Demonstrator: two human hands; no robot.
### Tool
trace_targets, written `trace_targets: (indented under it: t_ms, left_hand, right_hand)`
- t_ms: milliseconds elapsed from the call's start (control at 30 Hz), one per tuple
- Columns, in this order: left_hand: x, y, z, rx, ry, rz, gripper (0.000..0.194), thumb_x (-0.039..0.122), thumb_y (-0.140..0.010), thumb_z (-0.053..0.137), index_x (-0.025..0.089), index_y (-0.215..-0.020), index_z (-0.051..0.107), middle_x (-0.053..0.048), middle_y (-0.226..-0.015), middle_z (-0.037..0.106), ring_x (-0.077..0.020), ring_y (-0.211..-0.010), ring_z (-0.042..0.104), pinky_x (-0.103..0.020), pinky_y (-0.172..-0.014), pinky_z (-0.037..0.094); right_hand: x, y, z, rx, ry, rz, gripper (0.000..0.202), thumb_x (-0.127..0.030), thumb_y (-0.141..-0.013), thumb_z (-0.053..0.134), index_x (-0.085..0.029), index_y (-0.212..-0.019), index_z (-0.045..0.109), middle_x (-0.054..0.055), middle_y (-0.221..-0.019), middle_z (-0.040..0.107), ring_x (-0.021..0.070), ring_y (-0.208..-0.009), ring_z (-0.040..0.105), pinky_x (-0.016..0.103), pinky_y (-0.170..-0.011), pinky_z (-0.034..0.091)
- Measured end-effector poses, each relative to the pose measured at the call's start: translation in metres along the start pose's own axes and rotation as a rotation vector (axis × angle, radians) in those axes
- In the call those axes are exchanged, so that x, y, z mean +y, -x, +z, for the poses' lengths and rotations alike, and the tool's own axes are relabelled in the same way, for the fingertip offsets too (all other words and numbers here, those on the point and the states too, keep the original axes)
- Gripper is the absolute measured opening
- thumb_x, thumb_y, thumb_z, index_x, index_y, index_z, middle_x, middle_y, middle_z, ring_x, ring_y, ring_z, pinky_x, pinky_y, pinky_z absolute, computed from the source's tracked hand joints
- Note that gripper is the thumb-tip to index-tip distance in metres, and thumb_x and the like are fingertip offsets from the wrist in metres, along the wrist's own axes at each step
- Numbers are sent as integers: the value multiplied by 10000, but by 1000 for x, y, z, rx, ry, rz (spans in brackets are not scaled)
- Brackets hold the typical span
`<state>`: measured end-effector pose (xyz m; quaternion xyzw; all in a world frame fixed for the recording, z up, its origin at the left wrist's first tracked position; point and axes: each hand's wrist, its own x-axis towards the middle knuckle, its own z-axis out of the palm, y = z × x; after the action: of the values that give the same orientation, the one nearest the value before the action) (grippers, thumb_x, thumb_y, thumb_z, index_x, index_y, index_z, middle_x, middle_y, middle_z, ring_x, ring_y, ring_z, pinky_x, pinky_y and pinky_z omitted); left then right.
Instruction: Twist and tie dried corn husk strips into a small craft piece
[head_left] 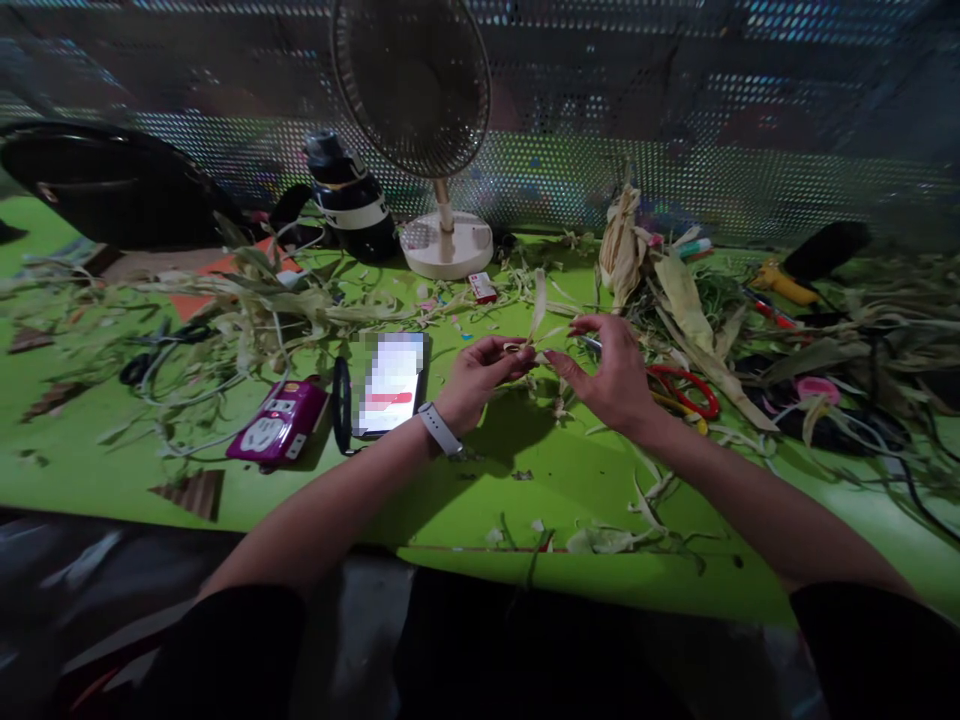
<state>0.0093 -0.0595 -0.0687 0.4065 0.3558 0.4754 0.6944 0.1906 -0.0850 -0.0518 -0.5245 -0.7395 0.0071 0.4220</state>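
Note:
My left hand, with a pale watch strap on its wrist, pinches a thin pale corn husk strip. One end of the strip stands upright above the fingertips, and shorter pieces stick out to the right. Just to the right hovers my right hand, thumb and forefinger apart, its thumb tip close to the husk. Whether that thumb touches it I cannot tell. Beside the right hand lie red scissors handles. A phone with a lit screen stands left of my left hand.
A fan and a dark bottle stand at the back, before a perforated metal panel. A purple power strip lies left, among cables. Bundled husks and a yellow-handled tool are at right. Scraps litter the green table.

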Motion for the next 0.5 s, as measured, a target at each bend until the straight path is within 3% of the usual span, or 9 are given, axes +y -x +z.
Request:
trace_targets:
  t_ms: [133,267,400,500]
  left_hand:
    - [0,0,1,53,33,15,319,280,-593,824,163,-846,669,-11,-813,721,-121,-764,683,-288,-791,521]
    - [-1,1,2,43,34,10,319,287,-601,822,162,-854,673,-11,-812,718,-116,-751,677,-293,-806,514]
    - [-1,4,5,45,79,-33,292,253,-604,817,158,-841,674,-15,-811,713,-125,-782,676,-287,-805,506]
    - [-1,5,6,73,142,-106,261,206,-600,813,151,-814,673,-2,-793,695,-96,-746,649,-249,-766,493]
  right_hand:
    - [2,2,2,50,136,-106,367,-521,-836,556,-206,-1026,559,143,-1144,564,317,-1177,458,545,-986,359]
    - [4,2,3,-63,219,-186,292,-471,-886,498,-212,-934,624,126,-1278,523,328,-1321,335,603,-1073,231]
    - [3,7,1,-60,306,-282,164,-353,-888,534,-259,-941,656,86,-1274,568,308,-1317,361,619,-1085,214]
    - [0,16,2,-73,340,-385,187,-267,-890,534,-297,-1032,651,66,-1236,611,282,-1267,433,613,-1079,248]
